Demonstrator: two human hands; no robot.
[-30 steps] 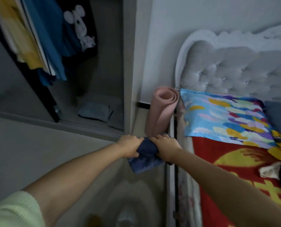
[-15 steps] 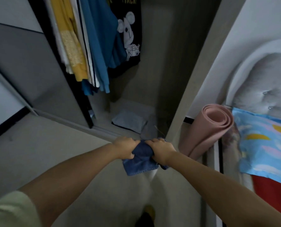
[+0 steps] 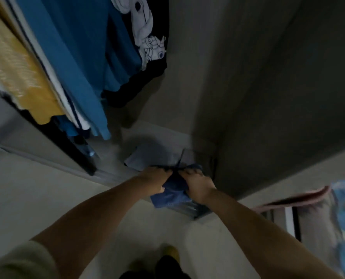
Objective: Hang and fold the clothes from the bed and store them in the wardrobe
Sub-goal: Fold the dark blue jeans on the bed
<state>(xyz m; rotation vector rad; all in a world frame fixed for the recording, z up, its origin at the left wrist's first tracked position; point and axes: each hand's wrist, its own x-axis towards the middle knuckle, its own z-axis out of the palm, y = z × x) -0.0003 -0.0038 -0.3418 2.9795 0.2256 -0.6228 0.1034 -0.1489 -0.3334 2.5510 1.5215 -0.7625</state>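
I hold soft, light folded jeans (image 3: 170, 195) at the wardrobe (image 3: 248, 77): left hand (image 3: 154, 181) and right hand (image 3: 196, 185) clamped on opposite edges, best supported underneath.

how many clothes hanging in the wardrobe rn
4 that I can tell, left to right: yellow top, white striped one, blue shirt, black cartoon-print shirt. More may hide between them.

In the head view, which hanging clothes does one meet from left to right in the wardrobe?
Yellow garment → white garment with dark stripe → blue garment → black shirt with cartoon print.
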